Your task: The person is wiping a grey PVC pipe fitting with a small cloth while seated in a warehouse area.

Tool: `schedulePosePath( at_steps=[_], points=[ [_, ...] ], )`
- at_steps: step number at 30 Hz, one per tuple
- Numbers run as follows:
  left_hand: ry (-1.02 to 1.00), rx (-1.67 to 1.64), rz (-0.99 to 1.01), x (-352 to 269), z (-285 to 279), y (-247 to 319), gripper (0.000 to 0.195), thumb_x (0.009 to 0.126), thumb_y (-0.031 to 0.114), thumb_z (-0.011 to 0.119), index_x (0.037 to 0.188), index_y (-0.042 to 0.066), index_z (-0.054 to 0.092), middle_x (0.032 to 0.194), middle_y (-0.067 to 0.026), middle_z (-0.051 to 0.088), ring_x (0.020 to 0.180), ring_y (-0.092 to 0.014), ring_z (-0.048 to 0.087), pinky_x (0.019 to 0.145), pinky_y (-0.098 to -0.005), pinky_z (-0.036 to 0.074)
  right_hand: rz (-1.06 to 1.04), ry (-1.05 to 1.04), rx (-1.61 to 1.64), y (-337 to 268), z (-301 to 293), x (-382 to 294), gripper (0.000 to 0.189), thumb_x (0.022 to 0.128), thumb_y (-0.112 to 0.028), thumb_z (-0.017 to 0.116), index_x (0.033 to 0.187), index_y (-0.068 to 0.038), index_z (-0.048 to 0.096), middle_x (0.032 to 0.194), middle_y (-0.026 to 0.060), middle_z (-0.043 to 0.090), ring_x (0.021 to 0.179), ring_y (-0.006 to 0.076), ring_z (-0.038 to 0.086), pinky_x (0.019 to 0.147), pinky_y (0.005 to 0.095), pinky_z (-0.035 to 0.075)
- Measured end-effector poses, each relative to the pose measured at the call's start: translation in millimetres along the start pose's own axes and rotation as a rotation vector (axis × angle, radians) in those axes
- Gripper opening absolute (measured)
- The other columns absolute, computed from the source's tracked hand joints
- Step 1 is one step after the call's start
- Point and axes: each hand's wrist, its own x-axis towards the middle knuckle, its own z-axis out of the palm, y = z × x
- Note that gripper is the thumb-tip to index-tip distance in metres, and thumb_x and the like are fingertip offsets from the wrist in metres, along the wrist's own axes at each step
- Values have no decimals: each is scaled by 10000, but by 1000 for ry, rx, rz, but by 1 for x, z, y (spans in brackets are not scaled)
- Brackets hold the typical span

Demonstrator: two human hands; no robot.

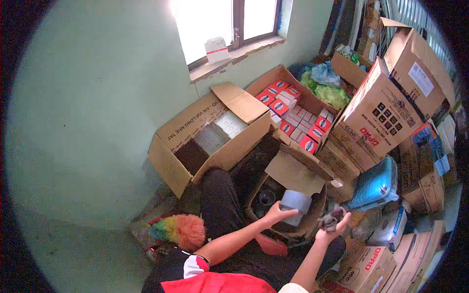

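Observation:
My left hand (pixel 275 215) grips a small pale grey box (pixel 296 203), thumb on its near side. It holds the box above an open cardboard carton (pixel 311 231) that stands between my legs. One flap (pixel 291 170) of that carton is folded outward. Inside it lies a dark round item (pixel 267 197), too dim to name. My right hand (pixel 339 227), just right of the carton, is closed around a dark crumpled cloth (pixel 329 219), which is blurred. The pale box and the cloth are apart.
An open carton (pixel 227 161) with white boxes stands ahead, beside another with red and white boxes (pixel 278 106). Stacked cartons (pixel 381 113) rise at the right, near a blue wrapped package (pixel 375 183). A multicoloured duster (pixel 183 230) lies left of my leg. A white box (pixel 216 50) sits on the windowsill.

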Motion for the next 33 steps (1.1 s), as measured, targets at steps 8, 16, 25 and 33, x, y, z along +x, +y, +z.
schedulePosePath(
  at_steps=[8, 16, 25, 33],
  points=[
    [94, -566, -110, 18, 0, -32, 563, 937, 443, 800, 1329, 65, 658, 1180, -64, 721, 1017, -172, 694, 839, -363, 580, -340, -605, -867, 78, 48, -54, 586, 952, -324, 755, 1462, -81, 599, 1576, 266, 462, 1445, 421, 477, 1180, 471, 400],
    [149, -500, -55, 14, -4, -22, 502, 972, 376, 776, 1306, 17, 668, 1163, -64, 716, 1011, -150, 665, 910, -333, 546, -485, -706, -1017, 59, 39, -77, 638, 992, -232, 684, 1579, -71, 489, 1683, 291, 312, 1563, 497, 281, 1267, 556, 260],
    [227, -44, 298, -5, -1, -3, 778, 856, 415, 887, 1370, 10, 465, 1257, -120, 632, 1138, -169, 627, 945, -339, 546, -146, -466, -595, 36, 54, -30, 596, 1031, -178, 624, 1563, 34, 457, 1550, 170, 534, 1381, 265, 538, 1178, 384, 393],
    [-213, -34, 169, 10, -45, 7, 807, 900, 564, 798, 1381, 72, 375, 1268, -107, 591, 1144, -187, 599, 889, -377, 572, 286, -483, -40, 42, 16, -25, 507, 1101, -311, 502, 1520, -29, 542, 1510, 101, 585, 1394, 247, 546, 1196, 423, 394]
  ],
)
